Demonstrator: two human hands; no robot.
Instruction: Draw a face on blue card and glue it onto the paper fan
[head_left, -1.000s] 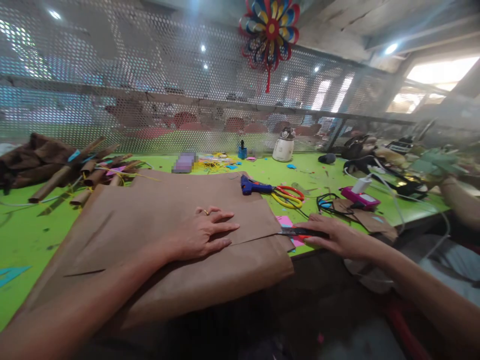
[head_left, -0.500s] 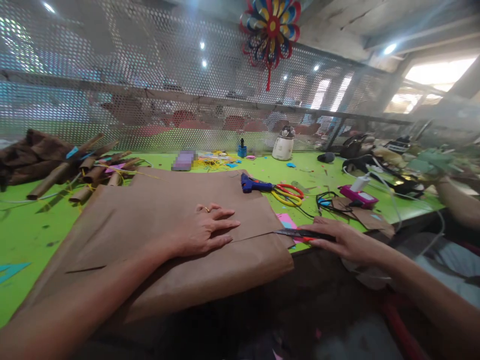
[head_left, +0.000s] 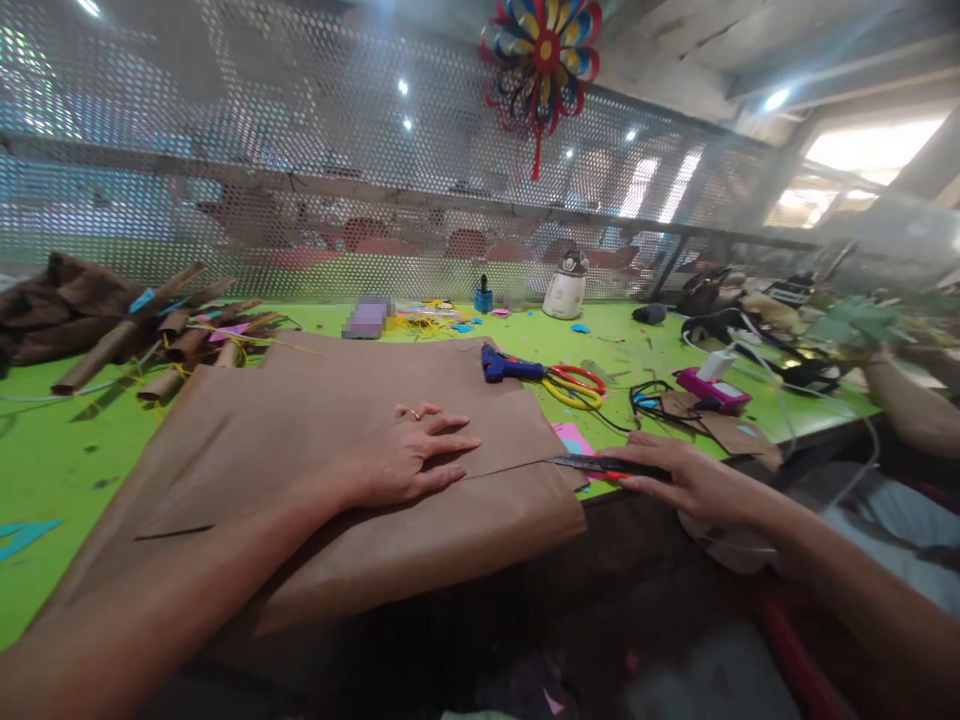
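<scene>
A large sheet of brown paper (head_left: 315, 420) lies over the table, its near edge curling down past the table edge. My left hand (head_left: 416, 455) rests flat on it, fingers spread, a ring on one finger. In my right hand (head_left: 675, 470) is what looks like a utility knife (head_left: 611, 466), dark with a red-orange part. Its thin tip points left and meets the paper near the right edge. A thin dark line runs from the tip toward my left fingers; another stretch shows left of my forearm.
A blue glue gun (head_left: 511, 366) and scissors with red and yellow handles (head_left: 576, 388) lie right of the paper's middle. Brown paper tubes (head_left: 112, 350) are piled at left. A pink power strip (head_left: 712, 388) with cables sits at right, near another person's arm (head_left: 904, 400).
The view has shifted very slightly. Both hands, the knife and the paper stay in nearly the same positions.
</scene>
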